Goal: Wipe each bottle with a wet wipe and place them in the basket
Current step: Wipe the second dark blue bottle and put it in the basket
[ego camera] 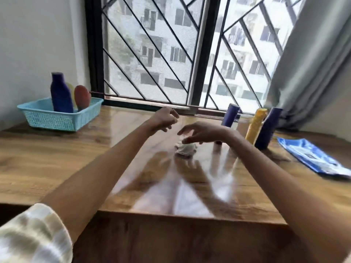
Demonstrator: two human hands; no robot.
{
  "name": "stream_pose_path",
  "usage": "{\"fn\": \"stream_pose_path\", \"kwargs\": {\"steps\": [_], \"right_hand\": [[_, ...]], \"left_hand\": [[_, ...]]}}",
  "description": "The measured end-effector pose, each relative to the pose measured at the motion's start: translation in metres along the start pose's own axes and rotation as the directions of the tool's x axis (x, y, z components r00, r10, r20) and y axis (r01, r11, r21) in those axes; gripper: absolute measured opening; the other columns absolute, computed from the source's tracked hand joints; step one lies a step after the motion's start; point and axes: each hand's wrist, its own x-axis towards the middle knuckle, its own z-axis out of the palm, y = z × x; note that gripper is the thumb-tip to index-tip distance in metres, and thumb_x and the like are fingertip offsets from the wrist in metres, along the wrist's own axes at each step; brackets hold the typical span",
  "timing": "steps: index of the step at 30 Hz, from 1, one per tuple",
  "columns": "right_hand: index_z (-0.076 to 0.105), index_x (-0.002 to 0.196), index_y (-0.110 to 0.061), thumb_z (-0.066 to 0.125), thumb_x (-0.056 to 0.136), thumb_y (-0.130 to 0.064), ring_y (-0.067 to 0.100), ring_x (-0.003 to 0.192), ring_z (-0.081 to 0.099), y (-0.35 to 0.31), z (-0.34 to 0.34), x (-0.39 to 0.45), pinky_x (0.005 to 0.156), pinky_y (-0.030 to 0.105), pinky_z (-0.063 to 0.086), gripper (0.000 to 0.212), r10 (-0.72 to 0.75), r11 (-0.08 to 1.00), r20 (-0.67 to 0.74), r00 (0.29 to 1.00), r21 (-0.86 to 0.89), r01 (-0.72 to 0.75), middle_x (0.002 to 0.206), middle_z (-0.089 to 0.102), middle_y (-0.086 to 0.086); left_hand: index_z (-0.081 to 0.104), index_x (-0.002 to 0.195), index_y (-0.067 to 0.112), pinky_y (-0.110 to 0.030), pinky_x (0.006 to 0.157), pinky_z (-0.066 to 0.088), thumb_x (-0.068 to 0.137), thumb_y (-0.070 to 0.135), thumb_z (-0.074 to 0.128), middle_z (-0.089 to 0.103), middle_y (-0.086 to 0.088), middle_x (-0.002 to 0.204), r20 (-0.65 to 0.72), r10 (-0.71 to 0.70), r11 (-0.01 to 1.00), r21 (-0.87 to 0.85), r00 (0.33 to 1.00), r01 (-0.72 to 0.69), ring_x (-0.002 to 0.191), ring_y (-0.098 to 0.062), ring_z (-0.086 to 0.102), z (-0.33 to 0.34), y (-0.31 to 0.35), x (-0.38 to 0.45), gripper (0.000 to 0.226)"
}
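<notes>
Both arms extend over the wooden table [57,156] toward the window [190,54]. The left hand [165,118] hangs above the table near the window sill, fingers loosely curled, with nothing seen in it. The right hand [197,133] hovers palm down just over a crumpled white wipe [185,149], fingers spread and relaxed; motion blur prevents telling whether the fingertips touch the wipe. The wipe lies on the table near its middle.

At the far left corner stands a light blue basket [51,118]. Inside it a dark blue bottle [60,93] stands upright, with a reddish-brown bottle [82,97] beside it and a pale yellow item partly hidden between them.

On the right side of the table, near the window, three bottles stand close together: a blue bottle [229,114], a yellow bottle [255,126] and a dark blue one [267,128]. A blue pack of wipes [311,158] lies flat at the right edge. A grey curtain [313,63] hangs behind the bottles. A patterned sleeve [32,234] covers the left upper arm.
</notes>
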Motion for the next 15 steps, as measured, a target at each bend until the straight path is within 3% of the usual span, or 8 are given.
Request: {"fn": "stream_pose_path", "kwargs": {"steps": [3,5,8,11,13,15], "right_hand": [[0.048,0.135,-0.020,0.064,0.088,-0.027,-0.005,0.068,0.047,0.014,0.015,-0.006,0.058,0.004,0.041,0.050,-0.012,1.000,-0.013,1.000,-0.009,0.012,0.108,0.051,-0.006],[0.055,0.128,-0.016,0.065,0.087,-0.026,-0.001,0.080,0.051,0.022,0.022,-0.004,0.062,0.000,0.037,0.043,-0.047,0.999,-0.041,0.998,0.004,0.047,0.116,0.059,-0.001],[0.064,0.115,-0.011,0.066,0.086,-0.025,0.009,0.089,0.057,0.030,0.030,0.001,0.071,0.013,0.041,0.032,-0.019,0.996,-0.142,0.990,0.089,0.032,0.106,0.064,0.001],[0.053,0.126,-0.006,0.061,0.090,-0.022,0.015,0.110,0.054,0.035,0.038,0.005,0.084,0.014,0.035,0.040,0.020,0.991,-0.193,0.981,0.130,0.006,0.117,0.058,0.004],[0.050,0.126,-0.004,0.060,0.091,-0.020,0.011,0.105,0.051,0.037,0.043,0.007,0.079,0.010,0.034,0.041,0.017,0.990,-0.242,0.970,0.137,0.017,0.113,0.056,0.004],[0.053,0.120,-0.003,0.064,0.088,-0.020,0.014,0.093,0.055,0.041,0.044,0.008,0.069,0.017,0.041,0.038,0.031,0.978,-0.298,0.954,0.208,0.033,0.105,0.060,0.008]], "left_hand": [[0.061,0.107,0.006,-0.022,0.053,0.041,0.087,0.001,0.052,0.058,-0.006,0.080,-0.034,0.059,0.998,-0.026,0.998,-0.060,0.062,-0.012,0.051,0.022,0.013,0.007,0.022],[0.059,0.115,0.002,-0.019,0.056,0.042,0.089,0.005,0.057,0.061,-0.008,0.090,-0.011,0.128,0.991,-0.034,0.992,-0.128,0.071,-0.013,0.054,0.037,0.026,0.009,0.026],[0.051,0.128,-0.002,-0.024,0.080,0.048,0.087,0.016,0.066,0.060,-0.016,0.118,0.080,0.208,0.977,0.022,0.975,-0.210,0.104,-0.022,0.058,0.062,0.046,0.016,0.047],[0.044,0.133,-0.003,-0.030,0.099,0.041,0.084,0.026,0.070,0.054,-0.017,0.130,0.154,0.224,0.960,0.136,0.962,-0.245,0.120,-0.026,0.051,0.084,0.058,0.030,0.062],[0.041,0.135,-0.001,-0.034,0.103,0.039,0.083,0.031,0.070,0.050,-0.015,0.135,0.186,0.208,0.959,0.156,0.960,-0.238,0.124,-0.025,0.048,0.095,0.061,0.041,0.068],[0.036,0.138,0.000,-0.034,0.104,0.038,0.081,0.033,0.071,0.045,-0.013,0.140,0.220,0.182,0.965,0.145,0.958,-0.217,0.126,-0.024,0.045,0.102,0.064,0.052,0.074]]}}
